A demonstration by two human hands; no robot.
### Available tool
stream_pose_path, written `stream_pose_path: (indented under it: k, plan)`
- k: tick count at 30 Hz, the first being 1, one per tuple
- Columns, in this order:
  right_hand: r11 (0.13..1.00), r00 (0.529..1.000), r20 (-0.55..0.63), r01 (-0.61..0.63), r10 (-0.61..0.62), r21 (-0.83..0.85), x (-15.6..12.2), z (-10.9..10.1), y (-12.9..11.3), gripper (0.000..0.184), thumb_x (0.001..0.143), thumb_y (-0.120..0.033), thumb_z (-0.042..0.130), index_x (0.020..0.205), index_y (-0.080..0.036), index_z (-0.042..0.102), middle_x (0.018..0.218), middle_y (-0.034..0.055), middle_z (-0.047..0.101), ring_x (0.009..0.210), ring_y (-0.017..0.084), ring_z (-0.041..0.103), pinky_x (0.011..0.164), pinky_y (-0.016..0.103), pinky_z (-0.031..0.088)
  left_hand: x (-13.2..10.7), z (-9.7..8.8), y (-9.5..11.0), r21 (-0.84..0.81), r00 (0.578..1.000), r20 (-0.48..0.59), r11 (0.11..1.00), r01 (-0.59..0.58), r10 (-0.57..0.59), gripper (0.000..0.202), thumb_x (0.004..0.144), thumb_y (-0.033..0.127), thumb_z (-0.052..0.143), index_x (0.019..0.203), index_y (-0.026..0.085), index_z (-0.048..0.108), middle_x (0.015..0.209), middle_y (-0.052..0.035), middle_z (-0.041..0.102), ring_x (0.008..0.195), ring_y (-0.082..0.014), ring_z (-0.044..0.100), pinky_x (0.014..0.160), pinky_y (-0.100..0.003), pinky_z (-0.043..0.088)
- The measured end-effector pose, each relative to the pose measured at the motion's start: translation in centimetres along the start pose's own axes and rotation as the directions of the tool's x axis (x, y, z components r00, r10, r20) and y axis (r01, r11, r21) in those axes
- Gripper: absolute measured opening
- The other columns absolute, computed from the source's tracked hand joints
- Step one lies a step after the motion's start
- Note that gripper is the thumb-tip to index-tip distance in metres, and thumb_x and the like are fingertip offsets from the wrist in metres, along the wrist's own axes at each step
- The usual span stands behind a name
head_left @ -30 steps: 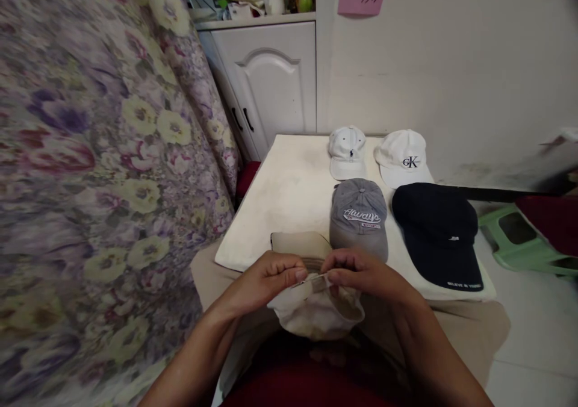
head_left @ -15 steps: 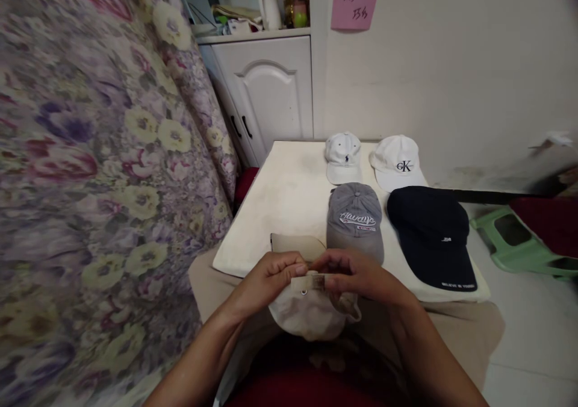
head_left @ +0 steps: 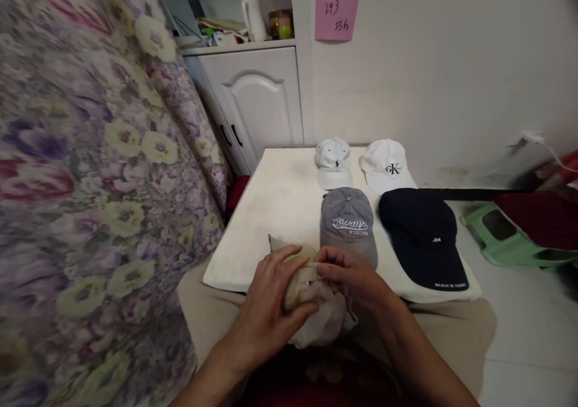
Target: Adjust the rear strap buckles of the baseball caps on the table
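Left fingers (head_left: 293,266) now wide over beige cap (head_left: 318,329) — right fingers (head_left: 334,273) tight on its strap (head_left: 309,272)

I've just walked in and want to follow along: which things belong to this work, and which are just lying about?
In the work:
beige cap, with the left hand and right hand on it
probably the grey cap, navy cap, small white cap and lettered white cap on the cream surface

Seemingly just lying about:
floral curtain
white jug
green stool
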State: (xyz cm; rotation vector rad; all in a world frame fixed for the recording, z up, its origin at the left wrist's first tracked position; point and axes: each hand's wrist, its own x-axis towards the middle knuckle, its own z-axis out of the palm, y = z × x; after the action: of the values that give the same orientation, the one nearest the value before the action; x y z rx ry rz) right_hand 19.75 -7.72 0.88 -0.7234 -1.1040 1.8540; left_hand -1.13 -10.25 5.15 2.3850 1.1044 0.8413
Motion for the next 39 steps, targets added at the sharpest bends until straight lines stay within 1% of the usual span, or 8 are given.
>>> stream_pose_path:
  k: [6, 12, 16, 21, 24, 27, 31, 39]
  plan:
    - [0.996, 0.998, -0.059, -0.001, 0.006, 0.090, 0.1, 0.2, -0.1, 0.034, 0.072, -0.043, 0.082, 0.078, -0.016, 0.063, 0.061, -0.0051, 0.053, 0.048, 0.006, 0.036, 0.045, 0.020, 0.026, -1.2, 1.7, -1.2, 0.259, 0.977, -0.203, 0.966, -0.005, 0.059, 0.060, 0.089, 0.021, 0.065, 0.141, 0.025, 0.038, 0.143, -0.0167, 0.044, 0.132, -0.0313, 0.045, 0.105, -0.050, 0.044]
    - [0.992, 1.000, -0.016, 0.005, -0.003, 0.129, 0.1, 0.5, -0.1, 0.030, 0.074, -0.040, 0.081, 0.080, -0.015, 0.064, 0.062, -0.0054, 0.052, 0.047, 0.005, 0.036, 0.044, 0.019, 0.025, -1.1, 1.0, -1.3, 0.220, 0.982, -0.155, 0.973, -0.072, 0.107, 0.048, 0.091, 0.020, 0.063, 0.135, 0.022, 0.045, 0.117, -0.0113, 0.064, 0.109, -0.0264, 0.060, 0.093, -0.041, 0.051]
    - [0.994, 1.000, 0.006, 0.003, -0.003, 0.108, 0.4, 0.7, 0.4, 0.031, 0.076, -0.042, 0.079, 0.083, -0.015, 0.065, 0.062, -0.0052, 0.052, 0.046, 0.005, 0.036, 0.043, 0.019, 0.027, -0.1, 0.4, -0.8, 0.137, 0.986, -0.095, 0.983, -0.122, 0.136, 0.038, 0.093, 0.022, 0.062, 0.129, 0.021, 0.049, 0.108, -0.0083, 0.068, 0.098, -0.0222, 0.064, 0.085, -0.034, 0.053]
    - [0.984, 0.991, -0.055, 0.110, -0.118, -0.140, 0.4, 0.2, 0.9, 0.027, 0.082, -0.041, 0.074, 0.095, -0.019, 0.066, 0.074, -0.0024, 0.059, 0.056, 0.009, 0.049, 0.052, 0.021, 0.039, 0.7, 0.4, -0.7, 0.047, 0.996, -0.061, 0.997, -0.064, 0.066, 0.030, 0.093, 0.024, 0.063, 0.121, 0.022, 0.054, 0.101, -0.0047, 0.070, 0.091, -0.0184, 0.067, 0.078, -0.027, 0.053]
    - [0.856, 0.930, -0.063, 0.304, -0.361, -0.418, 0.3, 0.0, 0.4, 0.017, 0.085, -0.031, 0.071, 0.099, -0.022, 0.069, 0.091, 0.0022, 0.065, 0.082, 0.016, 0.060, 0.075, 0.030, 0.048, 0.9, 0.6, -1.0, 0.061, 0.994, -0.085, 0.996, -0.058, 0.063, 0.028, 0.093, 0.023, 0.062, 0.119, 0.020, 0.056, 0.102, -0.0052, 0.070, 0.092, -0.0183, 0.068, 0.077, -0.027, 0.053]
    - [0.707, 0.856, 0.024, 0.443, -0.517, -0.551, 0.2, 0.2, -0.5, 0.011, 0.085, -0.022, 0.069, 0.096, -0.023, 0.070, 0.106, 0.0056, 0.065, 0.104, 0.021, 0.060, 0.092, 0.037, 0.047, 1.1, 0.8, -1.3, 0.084, 0.992, -0.083, 0.993, -0.084, 0.091, 0.027, 0.093, 0.023, 0.063, 0.118, 0.019, 0.057, 0.100, -0.0057, 0.070, 0.090, -0.0182, 0.068, 0.075, -0.026, 0.053]
    - [0.671, 0.873, 0.090, 0.431, -0.480, -0.603, 0.3, 0.5, -1.5, 0.019, 0.082, -0.014, 0.070, 0.099, -0.023, 0.068, 0.112, 0.0065, 0.064, 0.104, 0.020, 0.061, 0.089, 0.036, 0.049, 1.5, 0.8, -1.5, 0.102, 0.992, -0.068, 0.990, -0.099, 0.106, 0.023, 0.093, 0.023, 0.063, 0.115, 0.018, 0.058, 0.094, -0.0043, 0.071, 0.084, -0.0165, 0.069, 0.073, -0.024, 0.053]
    - [0.743, 0.893, 0.055, 0.404, -0.446, -0.534, 0.2, 1.2, -1.5, 0.014, 0.083, -0.013, 0.068, 0.094, -0.022, 0.065, 0.102, 0.0047, 0.065, 0.096, 0.019, 0.061, 0.086, 0.036, 0.048, 2.0, -0.4, -1.8, 0.171, 0.984, -0.030, 0.971, -0.167, 0.175, 0.026, 0.093, 0.030, 0.062, 0.116, 0.019, 0.056, 0.096, -0.0054, 0.071, 0.086, -0.0187, 0.068, 0.074, -0.029, 0.053]
